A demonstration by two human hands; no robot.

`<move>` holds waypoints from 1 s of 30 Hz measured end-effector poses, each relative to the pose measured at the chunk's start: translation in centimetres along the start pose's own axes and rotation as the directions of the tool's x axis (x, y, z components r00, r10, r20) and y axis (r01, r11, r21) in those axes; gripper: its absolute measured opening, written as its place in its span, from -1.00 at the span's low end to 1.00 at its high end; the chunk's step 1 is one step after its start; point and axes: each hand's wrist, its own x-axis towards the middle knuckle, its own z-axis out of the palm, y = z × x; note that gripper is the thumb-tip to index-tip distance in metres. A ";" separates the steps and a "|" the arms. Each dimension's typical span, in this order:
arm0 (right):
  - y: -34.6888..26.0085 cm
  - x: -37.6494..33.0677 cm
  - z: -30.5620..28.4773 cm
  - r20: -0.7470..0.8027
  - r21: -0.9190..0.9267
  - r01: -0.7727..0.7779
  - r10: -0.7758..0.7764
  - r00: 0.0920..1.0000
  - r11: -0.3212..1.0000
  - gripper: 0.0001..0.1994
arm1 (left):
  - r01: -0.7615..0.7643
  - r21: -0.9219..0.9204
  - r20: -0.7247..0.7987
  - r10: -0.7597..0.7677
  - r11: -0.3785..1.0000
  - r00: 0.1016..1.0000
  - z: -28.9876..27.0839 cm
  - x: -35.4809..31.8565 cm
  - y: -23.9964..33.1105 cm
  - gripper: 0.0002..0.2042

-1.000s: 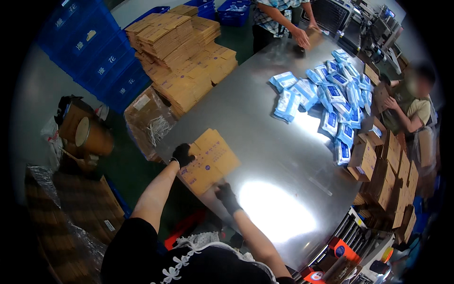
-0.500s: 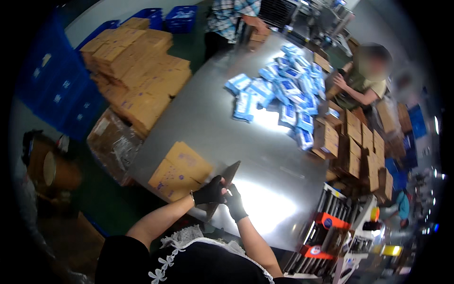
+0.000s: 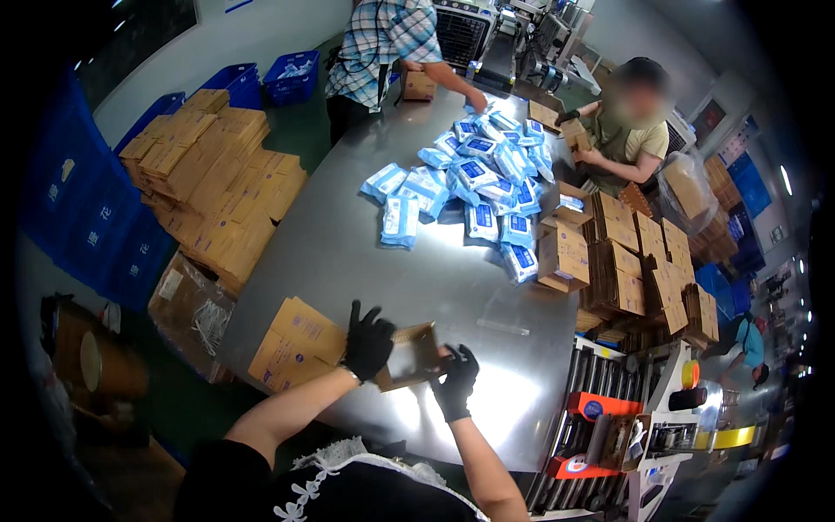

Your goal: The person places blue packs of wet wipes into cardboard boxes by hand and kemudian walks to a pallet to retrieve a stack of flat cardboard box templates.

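1. The left hand (image 3: pixel 367 341) and right hand (image 3: pixel 455 379) are both closing around a small cardboard box (image 3: pixel 409 355), pushing it into shape.
2. Flat boxes (image 3: pixel 294 344) are waiting at nine o'clock, within easy reach.

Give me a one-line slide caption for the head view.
Black-gloved left hand and right hand open a flat cardboard carton over a steel table strewn with blue packets.

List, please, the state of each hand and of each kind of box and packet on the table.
left hand: gloved, holding the carton
right hand: gloved, holding the carton
carton: partly opened, held above the table
flat cartons: stacked, unfolded
blue packets: loose heap
assembled boxes: stacked
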 end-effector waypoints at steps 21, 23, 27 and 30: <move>2.4 3.7 2.8 0.454 0.391 -0.572 0.390 0.801 0.721 -0.69 | 0.372 -0.921 0.362 -0.100 0.113 0.927 5.4 -2.7 -3.8 -0.30; 0.5 4.2 6.1 0.390 0.046 -0.144 0.115 0.914 0.989 -0.75 | 0.502 -0.633 0.720 -0.211 -0.589 0.661 12.2 -7.0 -6.8 -0.44; -4.0 2.6 12.0 0.598 0.003 -0.024 0.017 0.802 1.000 -0.77 | 0.703 -0.509 0.602 -0.378 0.497 0.704 10.5 -4.2 -5.1 -0.50; -2.2 8.1 8.5 0.587 0.288 0.207 -0.343 0.733 0.935 -0.75 | 0.718 -0.689 0.638 -0.387 0.100 0.666 11.5 -6.4 -4.8 -0.65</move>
